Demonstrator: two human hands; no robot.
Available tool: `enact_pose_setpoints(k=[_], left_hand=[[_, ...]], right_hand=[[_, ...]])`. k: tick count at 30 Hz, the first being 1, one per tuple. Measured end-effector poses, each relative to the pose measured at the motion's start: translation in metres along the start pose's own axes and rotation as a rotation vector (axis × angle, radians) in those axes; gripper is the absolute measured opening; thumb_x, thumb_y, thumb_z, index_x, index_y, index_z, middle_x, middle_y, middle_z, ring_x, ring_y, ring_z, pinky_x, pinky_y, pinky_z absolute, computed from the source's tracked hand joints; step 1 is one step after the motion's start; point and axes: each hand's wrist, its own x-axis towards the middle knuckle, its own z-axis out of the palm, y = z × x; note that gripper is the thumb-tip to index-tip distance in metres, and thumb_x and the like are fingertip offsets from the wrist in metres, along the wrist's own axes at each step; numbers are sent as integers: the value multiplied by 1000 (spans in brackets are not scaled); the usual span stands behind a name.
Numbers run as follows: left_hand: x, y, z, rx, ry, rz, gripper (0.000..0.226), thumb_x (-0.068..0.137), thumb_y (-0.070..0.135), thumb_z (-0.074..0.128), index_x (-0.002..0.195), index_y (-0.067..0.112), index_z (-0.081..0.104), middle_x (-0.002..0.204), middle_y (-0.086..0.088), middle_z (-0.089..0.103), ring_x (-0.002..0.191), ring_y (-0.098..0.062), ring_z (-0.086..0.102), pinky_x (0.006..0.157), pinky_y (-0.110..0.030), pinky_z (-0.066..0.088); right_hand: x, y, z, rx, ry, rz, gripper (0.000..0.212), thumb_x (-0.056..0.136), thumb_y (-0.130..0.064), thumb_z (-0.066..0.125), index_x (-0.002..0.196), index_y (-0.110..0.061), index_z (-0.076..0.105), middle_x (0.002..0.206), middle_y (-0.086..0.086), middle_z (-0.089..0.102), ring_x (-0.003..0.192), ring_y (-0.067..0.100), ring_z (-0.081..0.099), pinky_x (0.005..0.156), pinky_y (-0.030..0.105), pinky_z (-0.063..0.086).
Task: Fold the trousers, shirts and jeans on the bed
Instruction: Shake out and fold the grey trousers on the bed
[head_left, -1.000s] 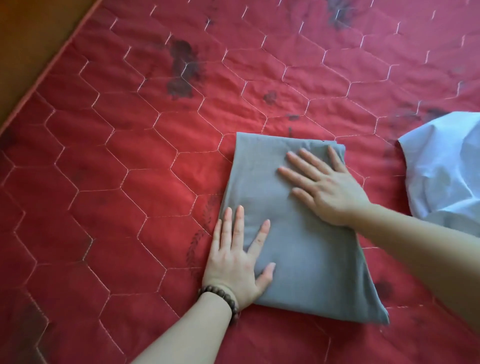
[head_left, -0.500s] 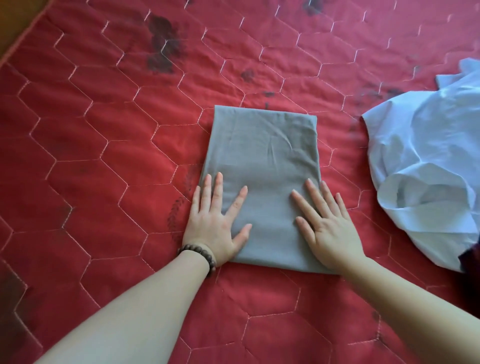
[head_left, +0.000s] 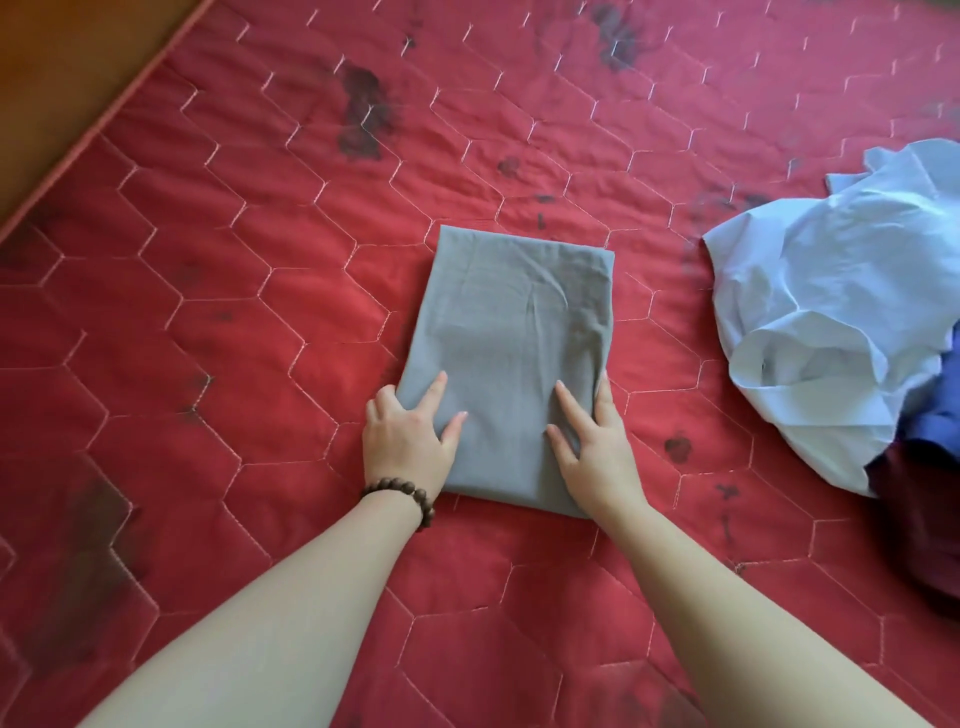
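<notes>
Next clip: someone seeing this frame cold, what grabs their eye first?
The folded grey garment lying mid-frame on the red quilted bedcover, with the left hand and right hand at its near corners. To the right sits a crumpled pale blue shirt, not yet folded. Dark blotches mark the cover.
</notes>
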Motion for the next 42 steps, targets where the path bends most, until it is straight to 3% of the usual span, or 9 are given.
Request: enact_pose_setpoints(k=[3,8,15,18,22,27,34,38,42], left_hand=[[-25,-31,-13,6,0,-7,55,83,44,67,135,33,53,105,-21,48,96,-39,48,86,-43,45],[-63,-106,-40,53,33,-92,56,78,40,74,131,31,57,99,-22,48,89,-41,50,80,-46,48],[-75,-200,-86,113,80,-298,52,83,37,70,133,31,56,110,-28,47,101,-45,48,90,-49,43],[-83,-216,-92,166,75,-297,53,87,38,64,138,31,50,126,-31,42,112,-47,45,97,-51,40],[-99,-214,-78,399,-17,-70,68,90,61,31,151,32,19,158,-21,4,147,-33,4,117,-49,8],[-103,-218,-62,382,-127,-56,81,83,75,7,151,33,-6,160,-8,-12,145,-23,-19,118,-51,-4],[-97,-202,-76,379,-292,-143,81,85,75,15,150,33,-11,159,-7,-19,145,-23,-21,117,-53,-6],[-108,-167,-101,294,-372,-147,78,89,70,20,152,30,-1,161,-7,-2,148,-23,-5,118,-50,0],[-132,-112,-141,213,-314,-64,75,92,65,25,153,27,6,161,-5,9,148,-20,1,119,-45,0]], right_hand=[[-24,-16,22,-49,-77,-49,54,92,-17,60,143,-17,44,159,16,-1,148,24,8,118,23,14],[-61,-60,74,-58,-166,-139,56,93,-19,58,146,-15,39,157,15,-10,148,28,-1,119,28,12],[-71,-140,143,-66,-391,-277,62,95,-28,56,149,-16,30,157,15,-18,148,27,-10,120,33,13],[-72,-153,156,-235,-354,-278,62,94,-39,55,149,-25,31,159,16,-10,148,28,-3,120,41,10],[-87,-145,156,-512,-154,-362,61,95,-49,42,149,-24,30,161,6,6,149,23,2,117,53,-3],[-99,-101,149,-570,-225,-370,69,96,-58,21,153,-22,6,161,-3,1,149,17,1,119,51,5],[-96,-112,139,-592,-375,-296,68,96,-57,11,149,-23,-15,159,-5,-14,147,14,-14,119,44,-6],[-106,-129,107,-587,-358,-248,62,101,-46,20,153,-18,0,161,-3,-10,147,16,-13,119,42,-7],[-139,-148,39,-539,-283,-176,59,102,-42,25,153,-18,9,161,0,-3,148,20,-7,120,42,-2]])
